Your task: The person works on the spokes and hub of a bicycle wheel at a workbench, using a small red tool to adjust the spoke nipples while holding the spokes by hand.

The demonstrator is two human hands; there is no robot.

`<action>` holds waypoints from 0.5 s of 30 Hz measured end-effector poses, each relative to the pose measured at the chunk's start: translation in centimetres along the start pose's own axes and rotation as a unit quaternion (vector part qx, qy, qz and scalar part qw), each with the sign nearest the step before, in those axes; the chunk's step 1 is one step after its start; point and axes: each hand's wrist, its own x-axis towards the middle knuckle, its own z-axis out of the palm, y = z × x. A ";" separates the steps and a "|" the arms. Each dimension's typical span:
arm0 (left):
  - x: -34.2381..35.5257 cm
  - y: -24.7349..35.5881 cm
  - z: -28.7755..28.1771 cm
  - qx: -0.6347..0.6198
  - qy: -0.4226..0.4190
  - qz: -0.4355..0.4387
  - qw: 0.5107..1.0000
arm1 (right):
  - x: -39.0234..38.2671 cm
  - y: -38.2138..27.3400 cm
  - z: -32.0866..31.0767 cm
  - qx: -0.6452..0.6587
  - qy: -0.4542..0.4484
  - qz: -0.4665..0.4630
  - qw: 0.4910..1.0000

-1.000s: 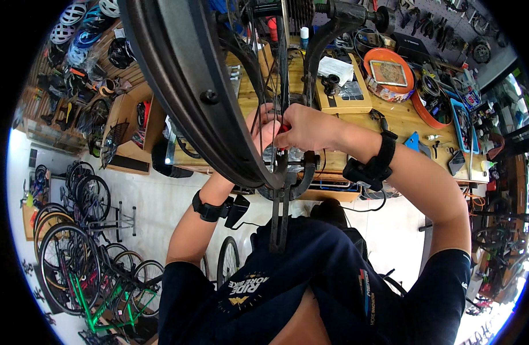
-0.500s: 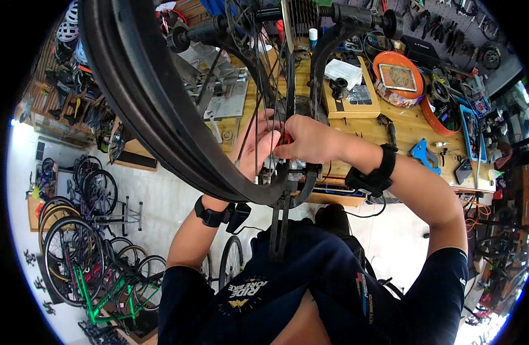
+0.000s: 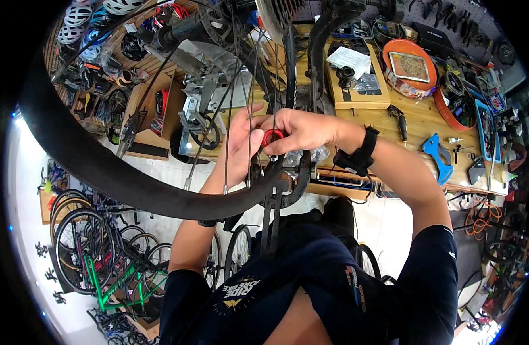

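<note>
A white paper sheet [image 3: 349, 59] lies on a tan box [image 3: 356, 86] beside a round orange tin [image 3: 410, 68] on the bench.

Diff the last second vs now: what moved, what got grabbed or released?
The bicycle wheel sits lower-left in view than before, so more workbench shows; the camera may have moved. Nothing grabbed or released. The right hand still pinches the small red tool at a spoke; the left hand stays beside it.

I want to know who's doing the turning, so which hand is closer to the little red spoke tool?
Right. The right hand pinches the red spoke tool in its fingertips, at a spoke above the rim. The left hand sits just left of it, behind the spokes, apparently not gripping it.
</note>
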 end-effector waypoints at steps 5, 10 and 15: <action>-0.1 0.3 0.3 -0.005 -0.005 -0.005 1.000 | -0.8 -2.6 0.5 -0.033 0.021 0.150 0.988; -0.2 -0.4 -0.6 -0.030 -0.044 0.009 0.999 | -1.1 -5.3 1.1 0.023 0.074 0.247 0.966; 0.3 -0.1 -0.3 -0.019 -0.033 0.018 0.999 | -1.0 -5.1 2.1 0.075 0.158 0.274 0.946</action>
